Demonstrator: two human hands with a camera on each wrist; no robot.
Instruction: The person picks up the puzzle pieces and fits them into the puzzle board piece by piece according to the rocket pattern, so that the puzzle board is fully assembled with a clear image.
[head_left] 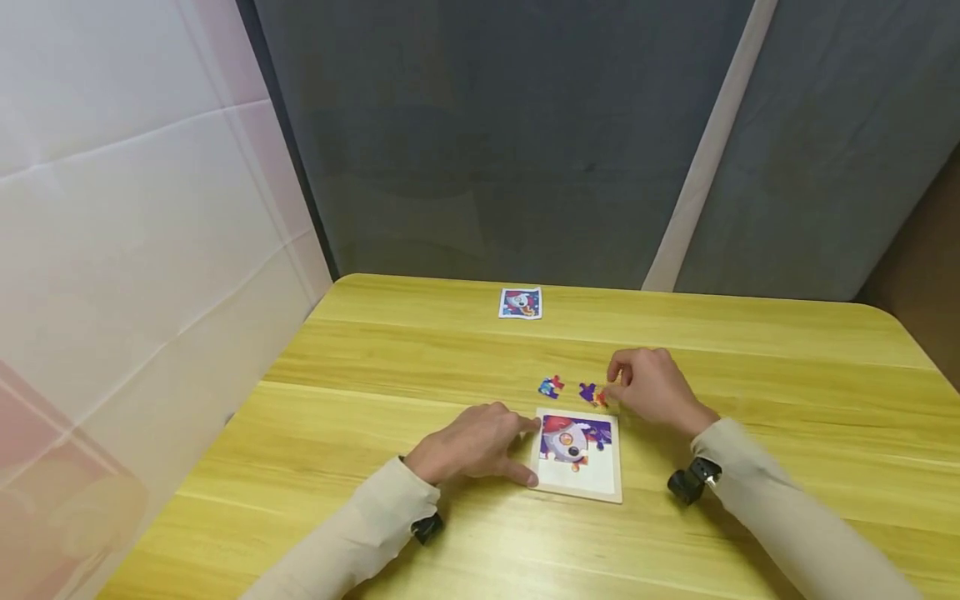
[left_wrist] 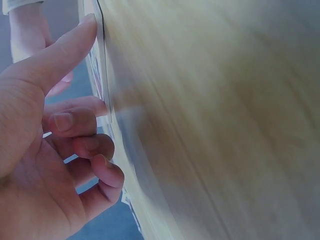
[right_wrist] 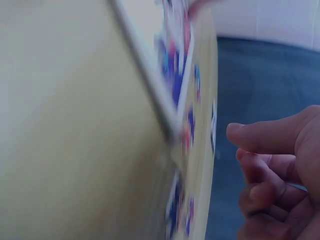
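A square puzzle tray (head_left: 609, 488) lies on the yellow table (head_left: 375, 392), its upper part filled with a rocket picture. My left hand (head_left: 525, 450) rests at the tray's left edge (left_wrist: 101, 75), thumb at the near corner and index finger at the far corner. The other fingers of the left hand (left_wrist: 95, 65) are curled under. Just beyond the tray, my right hand (head_left: 617, 385) hovers with curled fingers over a purple and orange loose piece (head_left: 592, 393). In the right wrist view the right hand (right_wrist: 237, 144) shows nothing between thumb and fingers. Another loose piece (head_left: 551, 386) lies to the left.
A small picture card (head_left: 520, 302) lies near the table's far edge. Grey fabric panels stand behind the table and a white sheet hangs on the left. Bare tabletop (right_wrist: 75, 125) spreads to both sides.
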